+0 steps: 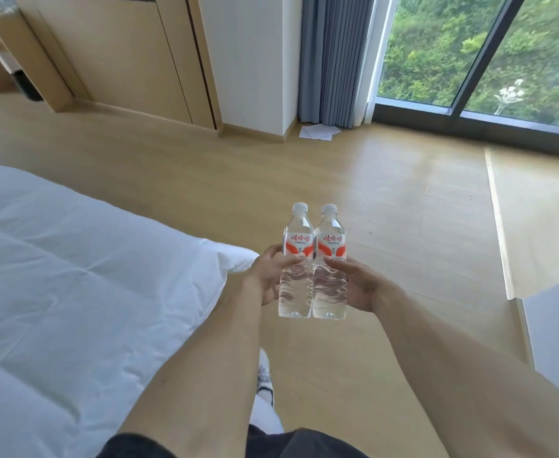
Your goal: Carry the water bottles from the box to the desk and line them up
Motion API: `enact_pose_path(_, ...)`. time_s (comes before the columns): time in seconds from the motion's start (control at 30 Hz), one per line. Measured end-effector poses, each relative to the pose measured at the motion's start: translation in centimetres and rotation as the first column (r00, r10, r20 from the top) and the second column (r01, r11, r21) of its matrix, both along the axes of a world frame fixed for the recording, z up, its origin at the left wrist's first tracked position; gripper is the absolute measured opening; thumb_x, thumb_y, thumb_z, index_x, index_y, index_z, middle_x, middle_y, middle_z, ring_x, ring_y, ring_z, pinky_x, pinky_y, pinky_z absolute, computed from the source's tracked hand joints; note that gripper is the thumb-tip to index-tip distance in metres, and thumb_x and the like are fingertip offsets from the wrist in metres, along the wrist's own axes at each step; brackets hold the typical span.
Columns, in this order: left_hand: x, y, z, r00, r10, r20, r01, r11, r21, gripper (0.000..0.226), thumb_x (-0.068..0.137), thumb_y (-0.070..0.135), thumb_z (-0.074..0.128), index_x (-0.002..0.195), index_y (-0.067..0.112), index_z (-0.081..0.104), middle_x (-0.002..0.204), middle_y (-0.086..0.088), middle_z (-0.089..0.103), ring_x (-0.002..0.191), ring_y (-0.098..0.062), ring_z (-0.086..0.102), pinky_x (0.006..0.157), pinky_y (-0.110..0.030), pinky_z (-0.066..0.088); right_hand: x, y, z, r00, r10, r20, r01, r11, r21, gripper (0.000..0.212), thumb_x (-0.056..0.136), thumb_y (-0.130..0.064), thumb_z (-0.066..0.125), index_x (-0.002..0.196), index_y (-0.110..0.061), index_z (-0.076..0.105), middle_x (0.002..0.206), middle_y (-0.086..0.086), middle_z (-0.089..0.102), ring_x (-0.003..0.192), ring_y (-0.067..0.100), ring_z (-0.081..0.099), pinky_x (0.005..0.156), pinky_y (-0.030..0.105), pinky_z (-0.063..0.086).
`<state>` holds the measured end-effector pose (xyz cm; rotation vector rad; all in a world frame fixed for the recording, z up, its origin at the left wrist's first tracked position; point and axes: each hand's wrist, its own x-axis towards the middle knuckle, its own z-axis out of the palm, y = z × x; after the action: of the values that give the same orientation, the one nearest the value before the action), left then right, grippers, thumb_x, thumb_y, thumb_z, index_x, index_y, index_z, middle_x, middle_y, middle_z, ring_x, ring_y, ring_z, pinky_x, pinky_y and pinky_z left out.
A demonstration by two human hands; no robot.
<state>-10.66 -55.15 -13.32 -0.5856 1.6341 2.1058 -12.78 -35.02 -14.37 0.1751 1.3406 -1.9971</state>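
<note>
Two clear water bottles with white caps and red-and-white labels are held upright, side by side and touching, in front of me above the wooden floor. My left hand point(269, 274) grips the left bottle point(297, 259) around its middle. My right hand point(359, 282) grips the right bottle point(330, 262) the same way. A wooden desk point(10, 44) shows at the far top left. No box is in view.
A bed with a white duvet point(73, 276) fills the left side. Wooden wall panels point(123, 54) and a grey curtain point(334, 57) stand ahead, with a floor-to-ceiling window point(469, 51) at the right. White papers point(317, 131) lie on the floor by the curtain. A pale surface point(558, 328) juts in at the right.
</note>
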Motion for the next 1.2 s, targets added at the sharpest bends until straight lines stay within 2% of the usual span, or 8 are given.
enact_pose_path(0.1, -5.1, -1.1, -0.3, 0.999, -0.043, 0.005, 0.043, 0.998, -0.048, 0.046, 0.085, 0.023, 0.080, 0.126, 0.029, 0.059, 0.114, -0.012, 0.074, 0.106, -0.034, 0.072, 0.092, -0.066, 0.051, -5.6, -0.9, -0.9, 0.999, -0.037, 0.016, 0.036, 0.997, 0.062, 0.061, 0.083, -0.019, 0.075, 0.138, -0.002, 0.055, 0.133, 0.025, 0.061, 0.119, 0.042, 0.061, 0.106, 0.057, 0.045)
enact_pose_path(0.17, -8.9, -2.2, -0.6, 0.998, -0.055, 0.005, 0.055, 0.996, -0.063, 0.046, 0.085, 0.026, 0.080, 0.126, 0.030, 0.060, 0.119, -0.013, 0.073, 0.112, -0.035, 0.069, 0.096, -0.067, 0.048, -9.6, -1.8, -1.3, 0.999, -0.047, 0.026, 0.045, 0.996, 0.080, 0.053, 0.088, -0.016, 0.070, 0.137, -0.003, 0.056, 0.132, 0.024, 0.062, 0.118, 0.042, 0.062, 0.104, 0.058, 0.046)
enact_pose_path(0.33, -18.8, -6.0, -0.4, 0.999, -0.046, 0.015, 0.047, 0.997, -0.064, 0.048, 0.084, 0.028, 0.081, 0.127, 0.031, 0.059, 0.117, -0.010, 0.073, 0.107, -0.032, 0.072, 0.084, -0.056, 0.055, -19.5, -5.6, -0.5, 0.999, -0.037, 0.019, 0.035, 0.993, 0.115, 0.054, 0.085, -0.016, 0.074, 0.136, -0.005, 0.057, 0.128, 0.022, 0.064, 0.113, 0.039, 0.064, 0.105, 0.059, 0.045)
enact_pose_path(0.5, -27.8, -10.1, 0.1, 0.999, -0.044, 0.010, 0.044, 0.998, -0.045, 0.050, 0.082, 0.029, 0.083, 0.127, 0.030, 0.059, 0.104, -0.006, 0.075, 0.084, -0.022, 0.073, 0.064, -0.039, 0.054, -28.1, -9.4, 0.2, 1.000, -0.025, 0.001, 0.025, 0.988, 0.152, 0.062, 0.080, -0.018, 0.078, 0.136, -0.006, 0.056, 0.126, 0.021, 0.064, 0.114, 0.040, 0.060, 0.111, 0.063, 0.037)
enact_pose_path(0.63, -33.6, -12.7, -0.2, 0.999, -0.033, 0.018, 0.034, 0.999, -0.037, 0.052, 0.082, 0.027, 0.083, 0.128, 0.031, 0.058, 0.097, -0.004, 0.075, 0.077, -0.018, 0.072, 0.063, -0.037, 0.053, -33.9, -12.1, 0.9, 1.000, -0.008, 0.003, 0.007, 0.989, 0.144, 0.064, 0.076, -0.020, 0.077, 0.135, -0.006, 0.056, 0.120, 0.021, 0.064, 0.109, 0.038, 0.061, 0.109, 0.061, 0.040)
enact_pose_path(0.73, -37.1, -14.5, -0.8, 1.000, -0.007, 0.031, 0.008, 0.999, -0.044, 0.054, 0.080, 0.022, 0.083, 0.127, 0.032, 0.058, 0.097, -0.005, 0.075, 0.077, -0.017, 0.072, 0.065, -0.037, 0.054, -38.0, -13.9, 0.6, 0.999, 0.048, 0.007, -0.049, 0.990, 0.136, 0.055, 0.080, -0.017, 0.077, 0.131, -0.006, 0.059, 0.108, 0.016, 0.072, 0.095, 0.033, 0.069, 0.096, 0.053, 0.051)
enact_pose_path(0.93, -43.8, -18.4, -2.0, 0.992, 0.102, 0.068, -0.097, 0.993, -0.072, 0.055, 0.078, 0.023, 0.086, 0.125, 0.032, 0.060, 0.102, -0.006, 0.076, 0.079, -0.017, 0.074, 0.071, -0.044, 0.057, -47.0, -18.1, -0.8, 0.989, 0.132, 0.064, -0.140, 0.981, 0.132, 0.045, 0.077, -0.018, 0.074, 0.119, -0.008, 0.063, 0.101, 0.014, 0.074, 0.091, 0.032, 0.071, 0.095, 0.053, 0.052)
enact_pose_path(1.2, -53.9, -22.8, -2.3, 0.937, 0.333, 0.108, -0.322, 0.941, -0.105, 0.056, 0.071, 0.026, 0.090, 0.119, 0.034, 0.063, 0.092, 0.000, 0.079, 0.085, -0.019, 0.074, 0.064, -0.041, 0.060, -61.2, -24.4, -1.1, 0.944, 0.319, 0.085, -0.329, 0.926, 0.183, 0.053, 0.070, -0.020, 0.078, 0.119, -0.006, 0.063, 0.108, 0.020, 0.068, 0.102, 0.036, 0.064, 0.109, 0.061, 0.040)
